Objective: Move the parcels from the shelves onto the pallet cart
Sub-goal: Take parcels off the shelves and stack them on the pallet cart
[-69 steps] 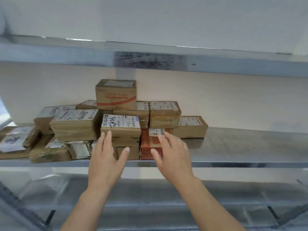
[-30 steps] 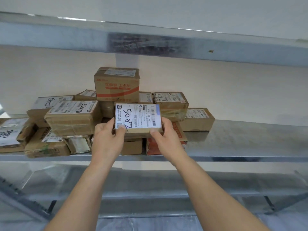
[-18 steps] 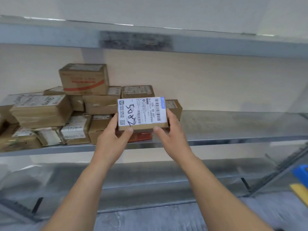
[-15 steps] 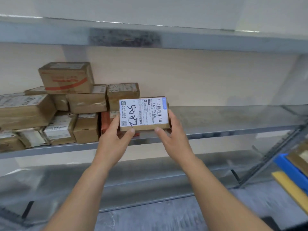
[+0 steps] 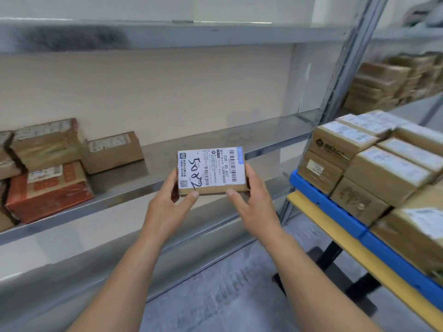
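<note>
A small flat cardboard parcel [image 5: 211, 170] with a white label marked "5082" is held in front of the metal shelf [image 5: 215, 144], off its surface. My left hand [image 5: 171, 204] grips its left side, thumb on the front edge. My right hand [image 5: 251, 200] grips its right side the same way. More parcels [image 5: 48, 161] stay stacked at the shelf's left, among them a red-orange one [image 5: 48, 190]. The pallet cart [image 5: 328, 207], blue deck on a yellow frame, stands at the right with stacked cardboard parcels [image 5: 374, 164] on it.
A grey upright post [image 5: 345, 68] of the rack stands between the shelf and the cart. A lower shelf [image 5: 96, 267] runs below my arms. Another rack with parcels [image 5: 393, 80] is at the far right. Grey floor [image 5: 227, 295] lies under my arms.
Both hands lifted the labelled parcel off the stack and carried it away from the shelf. The view swung right, so the stack slid left and the loaded cart came into sight.
</note>
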Action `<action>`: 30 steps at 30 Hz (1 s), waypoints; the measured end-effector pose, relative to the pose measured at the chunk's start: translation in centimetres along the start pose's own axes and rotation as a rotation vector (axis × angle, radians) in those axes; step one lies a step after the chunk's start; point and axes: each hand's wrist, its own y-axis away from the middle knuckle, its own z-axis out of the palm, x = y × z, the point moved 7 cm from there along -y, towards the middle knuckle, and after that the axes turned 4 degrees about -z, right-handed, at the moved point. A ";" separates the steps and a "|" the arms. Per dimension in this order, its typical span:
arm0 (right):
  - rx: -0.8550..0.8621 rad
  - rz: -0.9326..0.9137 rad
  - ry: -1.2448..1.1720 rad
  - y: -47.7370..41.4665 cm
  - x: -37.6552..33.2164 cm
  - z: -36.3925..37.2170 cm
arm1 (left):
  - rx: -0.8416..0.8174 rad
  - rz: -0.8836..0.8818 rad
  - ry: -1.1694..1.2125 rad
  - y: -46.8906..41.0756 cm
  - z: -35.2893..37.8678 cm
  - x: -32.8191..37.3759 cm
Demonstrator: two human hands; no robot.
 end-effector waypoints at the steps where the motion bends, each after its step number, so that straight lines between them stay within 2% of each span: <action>1: 0.022 0.009 -0.002 0.2 0.6 -1.2 | -0.020 0.007 0.008 -0.2 1.2 0.6; 12: 0.351 0.114 0.030 0.3 6.3 -14.3 | -0.299 0.120 0.105 -4.4 14.6 8.0; 21: 0.736 0.176 0.119 -0.2 9.2 -24.9 | -0.573 0.258 0.213 -8.5 26.5 15.4; 30: 1.006 0.205 0.223 -0.4 11.0 -33.5 | -0.818 0.408 0.157 -11.4 36.7 22.5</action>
